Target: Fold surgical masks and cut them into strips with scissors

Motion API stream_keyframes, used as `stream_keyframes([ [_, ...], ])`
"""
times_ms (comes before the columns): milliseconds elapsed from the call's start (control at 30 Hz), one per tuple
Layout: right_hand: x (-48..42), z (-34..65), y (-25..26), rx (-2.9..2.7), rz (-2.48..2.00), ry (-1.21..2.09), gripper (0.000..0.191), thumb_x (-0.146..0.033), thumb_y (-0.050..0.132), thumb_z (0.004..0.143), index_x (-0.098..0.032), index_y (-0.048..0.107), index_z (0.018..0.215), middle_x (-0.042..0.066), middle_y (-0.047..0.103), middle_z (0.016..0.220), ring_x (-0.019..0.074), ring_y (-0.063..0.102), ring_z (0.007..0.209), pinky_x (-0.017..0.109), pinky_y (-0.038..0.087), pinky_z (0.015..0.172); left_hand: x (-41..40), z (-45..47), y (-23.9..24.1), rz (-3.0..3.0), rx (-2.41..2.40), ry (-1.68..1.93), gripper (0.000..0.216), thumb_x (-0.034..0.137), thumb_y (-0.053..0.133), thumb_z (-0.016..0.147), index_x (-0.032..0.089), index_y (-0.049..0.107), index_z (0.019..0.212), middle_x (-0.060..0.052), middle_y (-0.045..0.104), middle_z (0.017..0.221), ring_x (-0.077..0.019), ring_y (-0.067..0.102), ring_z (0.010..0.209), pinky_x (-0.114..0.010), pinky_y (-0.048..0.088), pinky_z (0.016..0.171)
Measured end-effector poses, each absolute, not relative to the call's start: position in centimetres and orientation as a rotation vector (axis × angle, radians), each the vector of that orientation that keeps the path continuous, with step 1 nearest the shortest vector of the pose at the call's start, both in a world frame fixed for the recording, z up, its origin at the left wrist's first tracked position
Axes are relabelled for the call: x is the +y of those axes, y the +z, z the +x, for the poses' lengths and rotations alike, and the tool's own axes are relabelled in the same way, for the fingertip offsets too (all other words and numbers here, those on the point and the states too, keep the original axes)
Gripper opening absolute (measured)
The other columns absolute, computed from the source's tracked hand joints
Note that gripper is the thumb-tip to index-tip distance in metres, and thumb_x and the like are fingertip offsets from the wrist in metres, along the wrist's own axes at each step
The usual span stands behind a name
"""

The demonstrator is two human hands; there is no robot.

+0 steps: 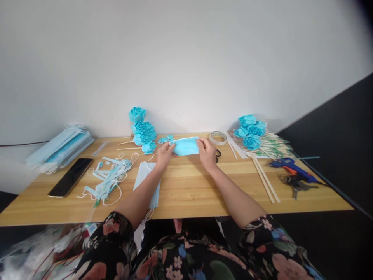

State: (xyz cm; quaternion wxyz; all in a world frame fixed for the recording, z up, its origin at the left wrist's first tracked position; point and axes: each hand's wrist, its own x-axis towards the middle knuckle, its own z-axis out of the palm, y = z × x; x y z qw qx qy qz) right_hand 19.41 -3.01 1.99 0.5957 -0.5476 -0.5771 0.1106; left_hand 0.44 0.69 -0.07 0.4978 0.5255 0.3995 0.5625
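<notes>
A light blue face mask [185,146] is stretched between my two hands above the wooden table [204,194]. My left hand [164,153] pinches its left end and my right hand [206,152] pinches its right end, fingers closed on the fabric. Under my left forearm lies another flat blue mask [143,175]. Small folded blue pieces [166,139] lie just behind the held mask. Black scissors [218,154] peek out beside my right hand.
Blue fabric roses [142,132] on sticks lie at the back; more roses [250,132] and sticks sit at the right. A tape roll [218,137], blue glue gun [291,167], keys [294,182], phone [70,177], mask stack [60,149] and cut ear-loop scraps [109,179] share the table.
</notes>
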Motion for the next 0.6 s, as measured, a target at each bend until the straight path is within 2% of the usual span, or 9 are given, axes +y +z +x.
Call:
stream_keyframes([
  [167, -3.0, 19.6, 2.0, -1.347, -1.277, 0.231, 0.038, -0.054, 0.050, 0.094, -0.020, 0.063, 0.081, -0.001, 0.053, 0.062, 0.0156, 0.046, 0.061, 0.028, 0.039, 0.061, 1.1, 0.1, -0.2, 1.231, 0.968, 1.355, 0.046, 0.059, 0.078, 0.071, 0.017, 0.060, 0.077, 0.005, 0.055, 0.062, -0.0112, 0.058, 0.049, -0.026, 0.054, 0.052],
  [267, -2.9, 19.6, 1.9, -1.368, -1.271, 0.219, 0.037, -0.052, 0.051, 0.094, -0.020, 0.063, 0.081, -0.001, 0.054, 0.063, 0.0158, 0.047, 0.061, 0.028, 0.039, 0.061, 1.3, -0.1, -0.1, 1.191, 0.979, 1.373, 0.045, 0.057, 0.077, 0.072, 0.016, 0.062, 0.085, 0.003, 0.059, 0.068, -0.0126, 0.062, 0.056, -0.026, 0.056, 0.054],
  [400, -2.9, 19.6, 1.8, -1.410, -1.265, 0.220, 0.040, -0.054, 0.050, 0.094, -0.019, 0.066, 0.082, 0.001, 0.058, 0.065, 0.0165, 0.049, 0.063, 0.028, 0.039, 0.062, 1.2, -0.4, 0.5, 1.175, 0.965, 1.433, 0.054, 0.058, 0.070, 0.079, 0.017, 0.060, 0.112, -0.010, 0.070, 0.104, -0.0207, 0.071, 0.086, -0.023, 0.053, 0.049],
  [500, -2.9, 19.5, 1.6, -1.468, -1.262, 0.246, 0.041, -0.055, 0.051, 0.094, -0.019, 0.068, 0.083, 0.002, 0.060, 0.066, 0.0162, 0.050, 0.061, 0.028, 0.039, 0.061, 0.9, -0.6, 1.2, 1.266, 0.978, 1.506, 0.060, 0.056, 0.069, 0.083, 0.017, 0.055, 0.126, -0.017, 0.064, 0.129, -0.0264, 0.070, 0.105, -0.020, 0.050, 0.046],
  [600, -3.1, 19.2, 1.5, -1.546, -1.241, 0.273, 0.041, -0.055, 0.052, 0.095, -0.020, 0.071, 0.085, 0.002, 0.064, 0.068, 0.0162, 0.052, 0.061, 0.028, 0.040, 0.062, 0.6, -0.5, 1.5, 1.448, 0.921, 1.510, 0.064, 0.049, 0.074, 0.081, 0.020, 0.055, 0.134, -0.017, 0.059, 0.142, -0.0303, 0.063, 0.124, -0.017, 0.048, 0.048],
])
